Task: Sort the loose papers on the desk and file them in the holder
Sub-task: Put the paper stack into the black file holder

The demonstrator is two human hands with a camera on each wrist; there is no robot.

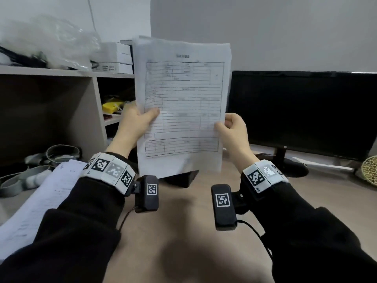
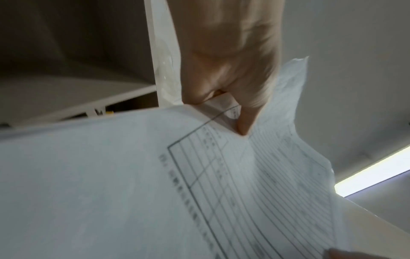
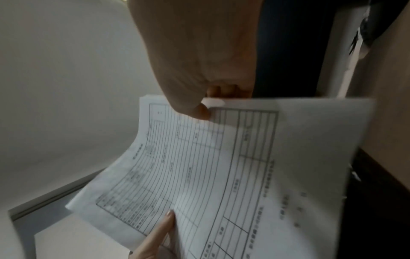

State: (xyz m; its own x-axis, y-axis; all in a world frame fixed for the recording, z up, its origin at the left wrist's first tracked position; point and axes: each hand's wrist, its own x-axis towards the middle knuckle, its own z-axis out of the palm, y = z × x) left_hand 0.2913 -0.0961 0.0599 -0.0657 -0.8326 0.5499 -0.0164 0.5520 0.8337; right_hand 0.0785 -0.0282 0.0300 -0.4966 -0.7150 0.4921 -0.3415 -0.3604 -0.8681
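Papers [image 1: 181, 103]: a thin sheaf held upright in the air above the table [image 1: 183, 231], printed form facing the person. Probably raised this way so the top sheet can be read and sorted. Offset edges at the top left corner show more than one sheet.

Left hand [image 1: 135, 123] pinches the left edge at mid-height, thumb on the front, fingers behind. Right hand [image 1: 232, 129] pinches the right edge a little lower, thumb on the front, fingers curled behind. A grip on both sides keeps the limp sheets flat; the left wrist view shows a crease at the thumb.

Below the sheaf's bottom edge stands a dark object [image 1: 181, 177], perhaps the holder; cannot confirm.

More loose paper [image 1: 40, 201] lies on the table at the left, partly under the left sleeve, not yet filed.

Monitor [image 1: 302, 113] stands to the right, shelf unit [image 1: 61, 72] to the left with boxes and plastic on top.
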